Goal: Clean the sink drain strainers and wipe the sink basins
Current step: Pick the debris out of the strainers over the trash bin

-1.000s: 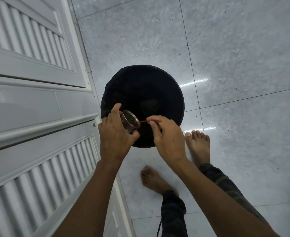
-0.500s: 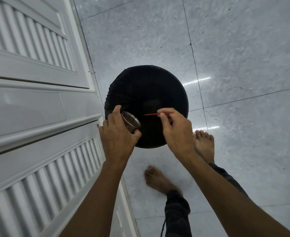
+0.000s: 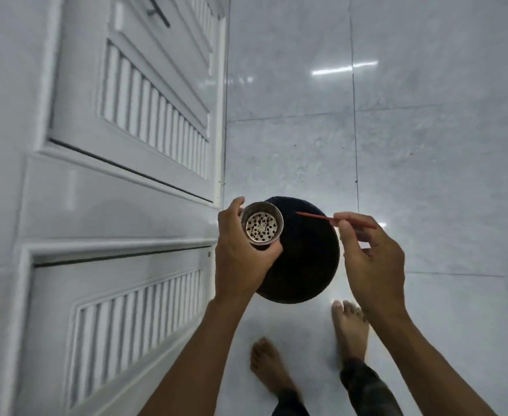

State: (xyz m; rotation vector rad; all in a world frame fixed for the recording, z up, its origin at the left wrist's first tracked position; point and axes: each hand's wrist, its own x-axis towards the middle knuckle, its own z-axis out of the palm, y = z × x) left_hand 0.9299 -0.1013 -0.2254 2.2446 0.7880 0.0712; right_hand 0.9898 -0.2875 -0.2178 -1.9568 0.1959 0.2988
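My left hand (image 3: 240, 259) grips a round metal sink strainer (image 3: 261, 227), its open mouth turned up toward me so the perforated bottom with pale residue shows. My right hand (image 3: 369, 259) pinches a thin red stick (image 3: 315, 217) between thumb and forefinger; the stick's tip points left and stops a short way from the strainer's rim. Both hands hover over a round black bin (image 3: 306, 259) lined with a dark bag, standing on the floor.
White louvred cabinet doors (image 3: 121, 205) fill the left side, close to my left hand. Glossy grey floor tiles (image 3: 426, 145) stretch to the right and beyond the bin. My two bare feet (image 3: 348, 328) stand just behind the bin.
The strainer has turned from sideways to mouth-up, showing its holes. The red stick has pulled out and away to the right. The view has tilted, so the bin sits lower in frame.
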